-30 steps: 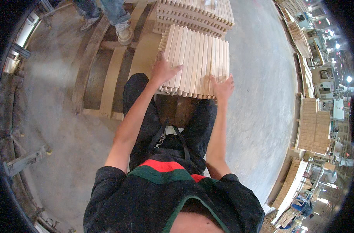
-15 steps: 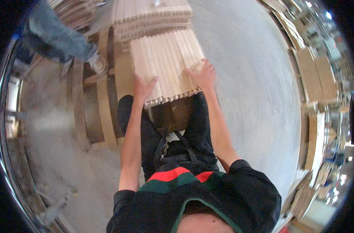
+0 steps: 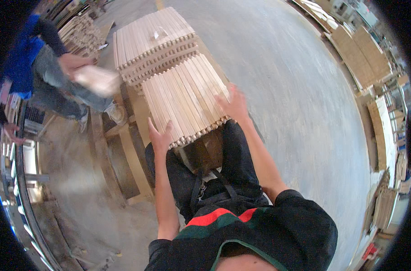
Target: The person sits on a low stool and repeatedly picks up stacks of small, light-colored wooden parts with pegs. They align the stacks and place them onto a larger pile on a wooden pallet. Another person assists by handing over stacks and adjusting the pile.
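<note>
A layer of pale wooden slats (image 3: 185, 99) with rounded ends lies side by side in front of my knees, on top of a stack. My left hand (image 3: 160, 139) is at its near left corner, thumb and fingers apart. At the right edge, my right hand (image 3: 234, 105) rests against the slat ends with its fingers spread, slightly blurred. Neither hand is wrapped round a slat. Just beyond, a taller pile of slats (image 3: 153, 34) in crossed layers carries a small white tag (image 3: 158, 34).
A co-worker in blue (image 3: 29, 56) stands at the left, holding a blurred pale wooden bundle (image 3: 98, 81). Wooden pallet boards (image 3: 128, 156) lie left of my legs. More slats (image 3: 81, 34) are piled at the far left. Stacked boards (image 3: 361, 56) line the right side.
The view has shifted, so the stack sits lower and turned. My left hand has loosened at the corner, while my right stays by the right edge. The co-worker's arms and bundle have come into view.
</note>
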`<state>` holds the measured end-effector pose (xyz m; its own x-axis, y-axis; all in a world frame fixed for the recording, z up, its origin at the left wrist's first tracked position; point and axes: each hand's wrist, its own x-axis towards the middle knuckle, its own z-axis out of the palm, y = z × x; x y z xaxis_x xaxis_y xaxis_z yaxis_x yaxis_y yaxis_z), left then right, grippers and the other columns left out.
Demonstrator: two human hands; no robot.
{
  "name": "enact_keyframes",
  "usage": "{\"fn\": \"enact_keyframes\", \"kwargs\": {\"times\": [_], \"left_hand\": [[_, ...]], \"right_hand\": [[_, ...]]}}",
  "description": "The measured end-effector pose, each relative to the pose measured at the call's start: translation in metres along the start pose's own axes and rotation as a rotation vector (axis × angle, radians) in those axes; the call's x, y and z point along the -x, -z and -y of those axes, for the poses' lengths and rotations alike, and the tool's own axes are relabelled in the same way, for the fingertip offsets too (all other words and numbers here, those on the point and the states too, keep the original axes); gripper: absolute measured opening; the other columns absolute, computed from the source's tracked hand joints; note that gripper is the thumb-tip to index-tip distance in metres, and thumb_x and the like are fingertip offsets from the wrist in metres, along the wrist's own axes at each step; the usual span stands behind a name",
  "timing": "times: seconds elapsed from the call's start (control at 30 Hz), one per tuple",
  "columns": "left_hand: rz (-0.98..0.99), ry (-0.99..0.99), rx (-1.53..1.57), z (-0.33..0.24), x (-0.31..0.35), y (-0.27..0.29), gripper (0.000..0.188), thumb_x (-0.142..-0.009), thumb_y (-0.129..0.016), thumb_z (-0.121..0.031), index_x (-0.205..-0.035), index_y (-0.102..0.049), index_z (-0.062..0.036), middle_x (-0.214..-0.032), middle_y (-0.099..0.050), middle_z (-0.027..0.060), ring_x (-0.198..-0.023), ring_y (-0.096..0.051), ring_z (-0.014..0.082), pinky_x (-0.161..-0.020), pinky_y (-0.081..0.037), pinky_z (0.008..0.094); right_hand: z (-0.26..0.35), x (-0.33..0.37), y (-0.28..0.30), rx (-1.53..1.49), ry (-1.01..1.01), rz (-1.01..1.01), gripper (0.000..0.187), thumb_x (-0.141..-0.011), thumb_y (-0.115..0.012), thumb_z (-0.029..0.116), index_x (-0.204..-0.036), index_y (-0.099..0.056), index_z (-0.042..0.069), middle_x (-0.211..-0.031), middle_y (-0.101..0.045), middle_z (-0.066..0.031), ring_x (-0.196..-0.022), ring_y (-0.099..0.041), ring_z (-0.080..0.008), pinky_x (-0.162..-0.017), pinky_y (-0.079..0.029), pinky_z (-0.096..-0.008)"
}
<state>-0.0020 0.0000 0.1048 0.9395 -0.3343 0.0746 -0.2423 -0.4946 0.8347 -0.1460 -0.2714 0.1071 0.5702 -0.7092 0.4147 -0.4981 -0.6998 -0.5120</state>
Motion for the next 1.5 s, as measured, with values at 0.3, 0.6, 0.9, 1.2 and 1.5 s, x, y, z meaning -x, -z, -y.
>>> {"fn": "enact_keyframes", "kwargs": {"times": [0.3, 0.6, 0.9, 1.2, 1.5], "left_hand": [[-0.184, -0.088, 0.287, 0.014, 0.033, 0.02, 0.088, -0.084, -0.074, -0.036, -0.147, -0.028, 0.006, -0.153, -0.029, 0.0275, -0.143, -0.029, 0.0367, -0.117, -0.024, 0.0447], [0.158, -0.497, -0.561, -0.016, 0.043, 0.001, 0.106, -0.059, -0.081, -0.063, -0.149, -0.04, -0.0242, -0.158, -0.022, 0.0209, -0.146, -0.015, 0.045, -0.116, -0.021, 0.0573], [0.065, -0.521, -0.642, -0.013, 0.048, -0.009, 0.1, -0.058, -0.075, -0.072, -0.143, -0.049, -0.0259, -0.155, -0.031, 0.0188, -0.145, -0.018, 0.0466, -0.109, -0.027, 0.0651], [-0.038, -0.554, -0.626, 0.002, 0.047, -0.023, 0.094, -0.056, -0.072, -0.074, -0.138, -0.055, -0.0311, -0.15, -0.041, 0.0134, -0.143, -0.025, 0.0431, -0.104, -0.034, 0.0659], [0.0, -0.561, -0.658, -0.044, 0.064, -0.027, 0.105, -0.064, -0.064, -0.08, -0.144, -0.047, -0.0151, -0.154, -0.033, 0.019, -0.146, -0.02, 0.0391, -0.115, -0.011, 0.0638]], "right_hand": [[0.06, 0.0, 0.045, -0.582, -0.063, -0.165, 0.043, -0.086, -0.073, 0.033, -0.114, -0.062, 0.002, -0.105, -0.066, -0.0156, -0.098, -0.062, -0.0289, -0.085, -0.049, -0.0413], [0.038, -0.04, 0.017, -0.226, 0.113, -0.117, 0.055, -0.085, -0.073, 0.039, -0.121, -0.059, 0.0, -0.118, -0.063, -0.0234, -0.114, -0.058, -0.0383, -0.096, -0.045, -0.0437], [-0.011, 0.037, -0.006, -0.459, 0.065, -0.033, 0.059, -0.082, -0.075, 0.042, -0.121, -0.059, 0.0, -0.118, -0.063, -0.0239, -0.111, -0.061, -0.0374, -0.094, -0.047, -0.044], [0.006, 0.036, -0.031, -0.425, 0.021, -0.438, 0.041, -0.083, -0.074, 0.033, -0.104, -0.065, -0.001, -0.095, -0.069, -0.0234, -0.092, -0.067, -0.0389, -0.081, -0.052, -0.0421], [0.026, 0.063, -0.024, -0.312, 0.053, -0.465, 0.042, -0.088, -0.064, 0.025, -0.118, -0.056, -0.003, -0.112, -0.06, -0.0212, -0.109, -0.053, -0.038, -0.098, -0.039, -0.0463]]}}
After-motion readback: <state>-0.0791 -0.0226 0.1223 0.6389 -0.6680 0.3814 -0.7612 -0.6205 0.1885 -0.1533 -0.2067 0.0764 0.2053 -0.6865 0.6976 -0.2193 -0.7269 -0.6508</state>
